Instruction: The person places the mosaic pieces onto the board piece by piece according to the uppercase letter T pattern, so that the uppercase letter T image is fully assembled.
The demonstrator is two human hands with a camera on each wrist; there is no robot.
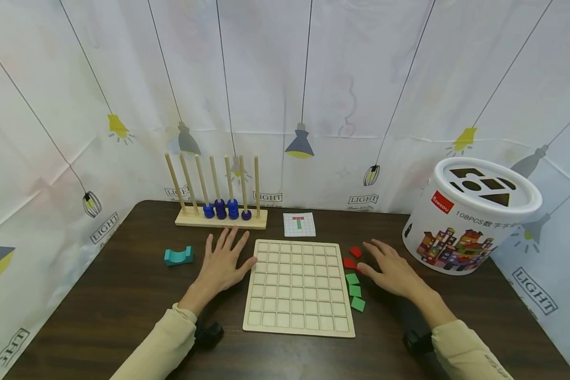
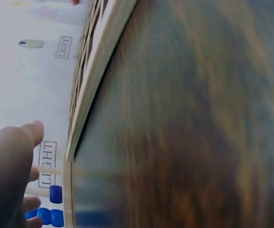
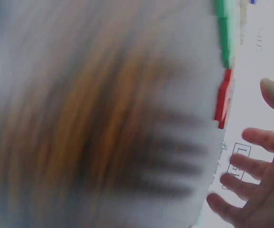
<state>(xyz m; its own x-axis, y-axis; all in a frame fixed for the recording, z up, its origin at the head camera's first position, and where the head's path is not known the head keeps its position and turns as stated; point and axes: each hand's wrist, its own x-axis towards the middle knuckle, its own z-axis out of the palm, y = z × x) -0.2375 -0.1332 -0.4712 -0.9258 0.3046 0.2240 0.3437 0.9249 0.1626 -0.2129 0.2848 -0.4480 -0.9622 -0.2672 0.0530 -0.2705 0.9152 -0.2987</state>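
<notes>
Lying flat, the grid board (image 1: 299,293) sits between the left grip (image 1: 222,266) and right grip (image 1: 392,271), both spread-fingered and holding nothing; the green tiles (image 1: 354,291) and red tiles (image 1: 349,263) lie near the right grip's thumb.

Matt, pale wooden grid board (image 1: 298,288)

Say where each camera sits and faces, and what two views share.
Head: on the head, facing forward and down at the grid board; left hand, right hand and sleeves show.
Left wrist: worn there, facing across the table to the board's edge and bead rack; that hand partly shows.
Right wrist: worn there, facing across the table to red tiles and green tiles; that hand partly shows.
Shared by head and right wrist: the tiles.
</notes>
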